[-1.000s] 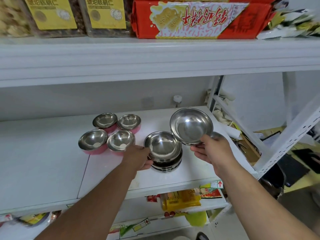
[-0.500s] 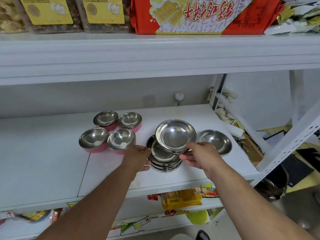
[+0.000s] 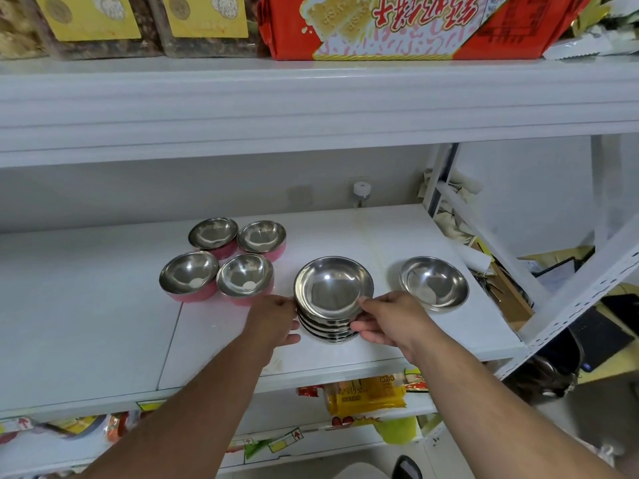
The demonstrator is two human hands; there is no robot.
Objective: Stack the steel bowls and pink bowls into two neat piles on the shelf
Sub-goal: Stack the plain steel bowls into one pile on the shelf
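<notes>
Left hand point(image 3: 276, 319): I am pressing it against the left side of the steel bowl stack point(image 3: 330, 307), fingers curled loosely on the rims, steadying and not lifting.
Right hand point(image 3: 390, 319): I am cupping the stack's right side, thumb on the top bowl's rim, fingers spread down the lower rims.
Steel bowl stack: it is sitting near the front edge of the white shelf point(image 3: 103, 340), nested and roughly level.
Loose steel bowl point(image 3: 434, 283): I am seeing it lying alone just right of the stack, apart from it.
Pink bowls point(image 3: 221, 261): four are standing unstacked left of the stack, two in front and two behind, close together.
Upper shelf: I am seeing a red biscuit box point(image 3: 397, 25) and walnut tubs point(image 3: 148, 25) there.
</notes>
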